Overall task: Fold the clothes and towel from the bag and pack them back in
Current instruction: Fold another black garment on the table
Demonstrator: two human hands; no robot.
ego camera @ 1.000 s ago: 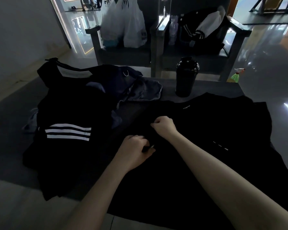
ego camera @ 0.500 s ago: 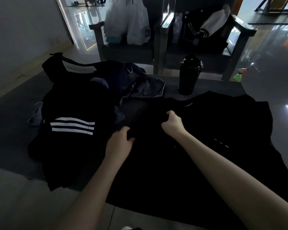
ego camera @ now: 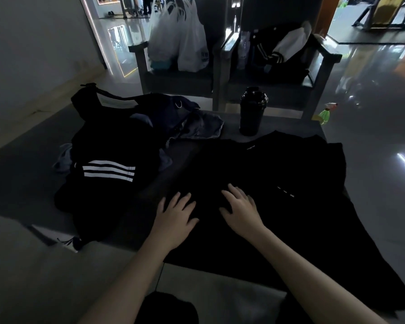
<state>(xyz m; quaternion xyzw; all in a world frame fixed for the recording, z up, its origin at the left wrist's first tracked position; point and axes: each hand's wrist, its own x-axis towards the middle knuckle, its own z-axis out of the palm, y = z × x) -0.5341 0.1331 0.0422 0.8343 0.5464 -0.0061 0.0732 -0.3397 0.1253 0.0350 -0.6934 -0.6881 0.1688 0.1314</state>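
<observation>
A large black garment (ego camera: 278,206) lies spread flat over the right half of the low dark table (ego camera: 21,164). My left hand (ego camera: 175,213) and my right hand (ego camera: 240,206) lie side by side on its near left part, palms down with fingers spread and straight. To the left sits a heap of black clothes with three white stripes (ego camera: 108,170). Behind the heap lies a dark bag (ego camera: 117,106) with a dark blue cloth (ego camera: 173,113) and a grey cloth (ego camera: 202,128) beside it.
A black shaker bottle (ego camera: 253,112) stands at the table's far edge. Beyond it are two armchairs, one with white plastic bags (ego camera: 180,40), the other with a black-and-white jacket (ego camera: 281,50). A green bottle (ego camera: 324,114) sits on the glossy floor at right.
Both hands were curled, pinching the black garment's edge a second ago. They have let go and now lie flat and spread on the cloth, nearer to me.
</observation>
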